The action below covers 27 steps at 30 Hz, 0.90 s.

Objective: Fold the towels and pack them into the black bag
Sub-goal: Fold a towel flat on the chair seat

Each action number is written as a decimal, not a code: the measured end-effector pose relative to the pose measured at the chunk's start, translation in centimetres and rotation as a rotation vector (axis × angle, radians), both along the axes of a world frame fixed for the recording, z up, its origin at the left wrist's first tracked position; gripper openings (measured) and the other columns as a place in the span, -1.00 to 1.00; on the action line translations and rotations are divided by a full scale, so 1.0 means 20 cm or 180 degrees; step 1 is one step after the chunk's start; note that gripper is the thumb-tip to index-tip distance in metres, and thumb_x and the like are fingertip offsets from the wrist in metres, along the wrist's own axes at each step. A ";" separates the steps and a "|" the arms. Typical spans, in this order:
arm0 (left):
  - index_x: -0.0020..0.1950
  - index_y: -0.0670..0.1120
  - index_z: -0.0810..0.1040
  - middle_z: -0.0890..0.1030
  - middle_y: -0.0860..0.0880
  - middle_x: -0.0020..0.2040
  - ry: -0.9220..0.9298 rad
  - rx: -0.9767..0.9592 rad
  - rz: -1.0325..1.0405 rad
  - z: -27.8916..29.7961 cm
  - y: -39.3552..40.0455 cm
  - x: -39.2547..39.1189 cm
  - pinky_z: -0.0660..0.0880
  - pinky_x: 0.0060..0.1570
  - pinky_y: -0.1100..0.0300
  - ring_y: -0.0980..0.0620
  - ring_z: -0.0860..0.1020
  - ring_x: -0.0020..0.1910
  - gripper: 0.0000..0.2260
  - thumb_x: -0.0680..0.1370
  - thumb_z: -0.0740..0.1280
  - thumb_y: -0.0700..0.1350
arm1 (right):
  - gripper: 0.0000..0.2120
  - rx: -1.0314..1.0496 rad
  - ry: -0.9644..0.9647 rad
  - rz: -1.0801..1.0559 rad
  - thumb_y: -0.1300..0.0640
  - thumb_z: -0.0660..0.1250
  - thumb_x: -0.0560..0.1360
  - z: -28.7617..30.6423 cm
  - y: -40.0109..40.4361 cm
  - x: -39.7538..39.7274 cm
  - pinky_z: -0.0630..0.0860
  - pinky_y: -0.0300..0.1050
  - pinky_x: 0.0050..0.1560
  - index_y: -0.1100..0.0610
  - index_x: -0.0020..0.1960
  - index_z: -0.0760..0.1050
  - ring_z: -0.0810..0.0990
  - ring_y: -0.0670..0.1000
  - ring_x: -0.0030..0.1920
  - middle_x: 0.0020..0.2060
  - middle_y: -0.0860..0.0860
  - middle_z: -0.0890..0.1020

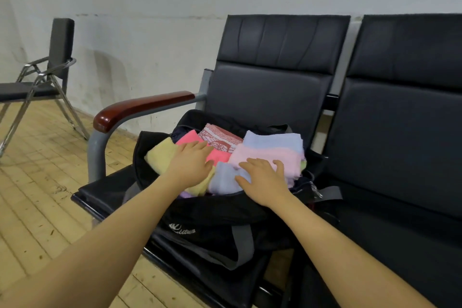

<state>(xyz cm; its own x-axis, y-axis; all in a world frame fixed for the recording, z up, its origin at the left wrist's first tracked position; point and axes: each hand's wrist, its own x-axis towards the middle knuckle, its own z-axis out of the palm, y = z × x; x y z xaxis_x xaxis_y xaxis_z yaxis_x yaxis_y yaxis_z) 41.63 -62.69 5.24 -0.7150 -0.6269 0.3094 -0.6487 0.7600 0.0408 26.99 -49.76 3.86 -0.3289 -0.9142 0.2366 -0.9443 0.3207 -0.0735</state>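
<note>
Towels (267, 155), folded and stacked in several colours, fill the open mouth of the black bag (212, 210), which sits on the left-hand seat (105, 190) of a row of black padded chairs. Yellow, coral, patterned red-and-white, pale blue and pink pieces lie side by side, their tops standing proud of the bag's rim. My left hand (191, 161) rests flat across the yellow and coral towels, grip spread, fingers straight and pointing away from me. My right hand (265, 180) lies on the pale blue and pink towels, grip likewise spread, fingers slightly bent over the cloth and pinching nothing. Both hands lie directly on top of the load, so the towels are beneath the palms, not ahead of them; the bag's long axis runs left to right across my view, and each hand covers one half of it. I judge the step in hand to be pressing the stack down into the bag. Room to move: the near rim lies just under my wrists, the seat back (270, 97) stands close behind the far rim, the wooden armrest (140, 107) bounds the left side, and the neighbouring seat (400, 207) lies bare to the right. The pink stack overhangs the right rim and might slip.
</note>
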 end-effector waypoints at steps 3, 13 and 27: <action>0.52 0.03 0.21 0.20 0.03 0.54 -0.0039 -0.0137 -0.0325 0.07 0.25 -0.12 0.00 0.42 0.10 0.00 0.16 0.50 -0.57 0.65 0.10 0.03 | -0.61 -0.0240 0.0004 -0.0195 -0.10 0.10 0.61 0.05 0.28 -0.08 0.02 0.00 0.34 -0.04 0.40 0.36 0.31 -0.01 0.39 0.38 -0.07 0.41; 0.49 0.03 0.29 0.28 0.05 0.50 0.0106 0.0388 -0.1726 0.01 1.36 -0.77 0.07 0.36 0.11 0.05 0.22 0.47 -0.60 0.64 0.12 0.04 | -0.63 -0.0445 -0.0177 -0.1214 -0.05 0.13 0.62 -0.03 1.55 -0.52 0.30 -0.05 0.23 0.02 0.38 0.41 0.48 0.00 0.25 0.28 -0.06 0.51; 0.36 -0.05 0.43 0.50 -0.04 0.27 -0.0420 0.1062 -0.3030 -0.30 2.76 -1.48 0.22 0.23 0.00 -0.09 0.43 0.23 -0.67 0.64 0.08 -0.05 | -0.58 0.0272 -0.0095 -0.3520 -0.17 0.15 0.57 -0.38 2.99 -0.85 0.25 0.01 0.24 0.08 0.29 0.35 0.41 0.11 0.27 0.24 0.01 0.46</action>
